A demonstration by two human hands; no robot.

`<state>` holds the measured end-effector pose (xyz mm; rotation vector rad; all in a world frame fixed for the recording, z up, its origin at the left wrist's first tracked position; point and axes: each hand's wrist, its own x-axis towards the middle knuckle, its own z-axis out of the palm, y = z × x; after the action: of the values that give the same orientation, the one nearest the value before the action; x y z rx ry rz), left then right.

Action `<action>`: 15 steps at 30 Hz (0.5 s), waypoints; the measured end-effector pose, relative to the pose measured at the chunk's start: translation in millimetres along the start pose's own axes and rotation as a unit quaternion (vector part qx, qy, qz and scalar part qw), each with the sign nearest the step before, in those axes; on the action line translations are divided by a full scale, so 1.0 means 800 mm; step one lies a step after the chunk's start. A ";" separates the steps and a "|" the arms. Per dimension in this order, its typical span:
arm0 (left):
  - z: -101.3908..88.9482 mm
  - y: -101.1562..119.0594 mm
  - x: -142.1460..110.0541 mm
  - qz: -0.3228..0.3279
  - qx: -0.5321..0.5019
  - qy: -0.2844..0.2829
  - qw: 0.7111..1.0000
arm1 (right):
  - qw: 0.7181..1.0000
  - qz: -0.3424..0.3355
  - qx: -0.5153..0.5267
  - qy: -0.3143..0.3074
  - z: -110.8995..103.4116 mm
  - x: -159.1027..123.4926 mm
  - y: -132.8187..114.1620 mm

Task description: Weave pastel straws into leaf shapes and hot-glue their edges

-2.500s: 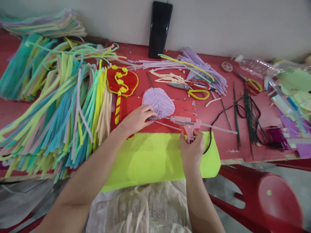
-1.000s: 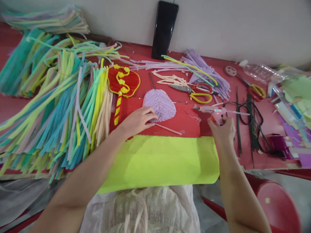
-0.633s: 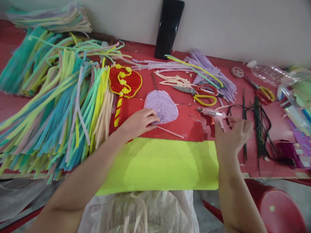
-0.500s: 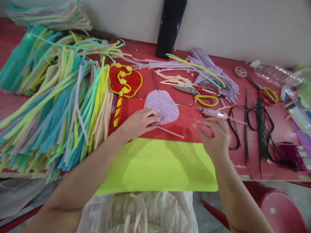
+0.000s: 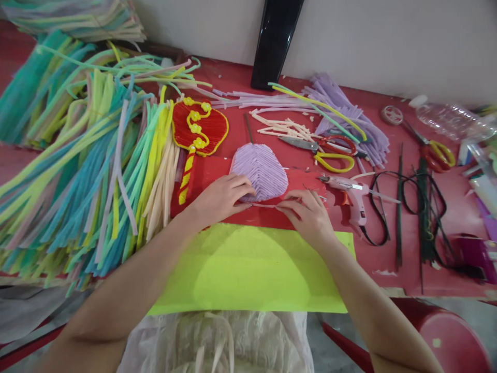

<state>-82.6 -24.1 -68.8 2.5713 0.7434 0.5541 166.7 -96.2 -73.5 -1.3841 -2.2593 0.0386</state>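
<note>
A leaf-shaped panel (image 5: 262,171) made of lilac pipe cleaners lies on red sheeting in the middle, with a dark stick pointing away from its far end. Against its near left edge rests my left hand (image 5: 225,197), fingers closed on one end of a lilac pipe cleaner (image 5: 265,205). My right hand (image 5: 308,212) pinches the other end between thumb and finger. The strip runs almost straight between both hands, along the panel's near edge. A pink glue gun (image 5: 354,198) lies on its side to the right of my right hand.
A heap of coloured pipe cleaners (image 5: 97,181) fills the left. Behind lie a red and yellow fan (image 5: 200,127), lilac pipe cleaners (image 5: 349,119) and scissors (image 5: 336,150). More scissors (image 5: 435,150) and a plastic bottle (image 5: 454,119) lie right. A lime-green sheet (image 5: 252,269) covers the near edge.
My right hand has left the glue gun and moved left to the free end of the pipe cleaner, which now lies straighter and nearer the panel. My left hand has stayed in place.
</note>
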 end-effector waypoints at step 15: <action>0.002 0.001 0.000 0.006 0.017 -0.003 1.000 | 0.996 -0.076 0.040 -0.002 0.003 0.019 0.015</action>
<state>-81.2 -25.2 -69.8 2.6091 0.7422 0.5416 170.1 -77.1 -72.8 -1.1683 -2.3330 0.0800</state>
